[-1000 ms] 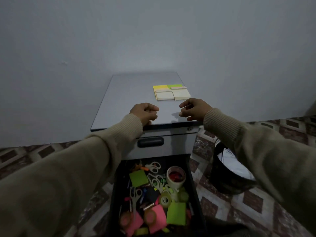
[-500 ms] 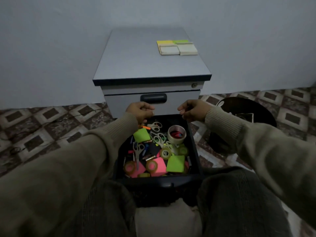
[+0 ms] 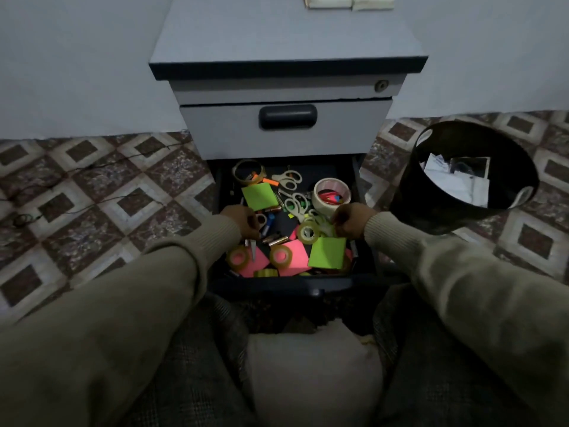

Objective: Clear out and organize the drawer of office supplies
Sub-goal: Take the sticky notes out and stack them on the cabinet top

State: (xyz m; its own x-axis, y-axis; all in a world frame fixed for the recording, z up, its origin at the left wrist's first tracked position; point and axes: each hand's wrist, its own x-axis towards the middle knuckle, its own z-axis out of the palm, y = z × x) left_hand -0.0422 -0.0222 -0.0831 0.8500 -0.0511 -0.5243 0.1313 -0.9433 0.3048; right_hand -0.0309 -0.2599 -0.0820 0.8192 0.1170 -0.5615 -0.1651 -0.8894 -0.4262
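Observation:
The bottom drawer of a grey cabinet is pulled out toward my knees. It is crowded with green sticky pads, pink pads, small tape rolls, a wide tape roll, white scissors and batteries. My left hand is down in the drawer's left side, fingers curled on a pair of scissors whose blades stick out below it. My right hand reaches into the right side with curled fingers at the clutter beside a small tape roll. What it holds is hidden.
The upper drawer is closed. Pale notepads lie at the back of the cabinet top. A black bin with paper in it stands on the floor to the right. A thin cable runs over the tiles at left.
Both hands came down from the cabinet top's front edge, past the upper drawer, into the open drawer. The view tilted down with them.

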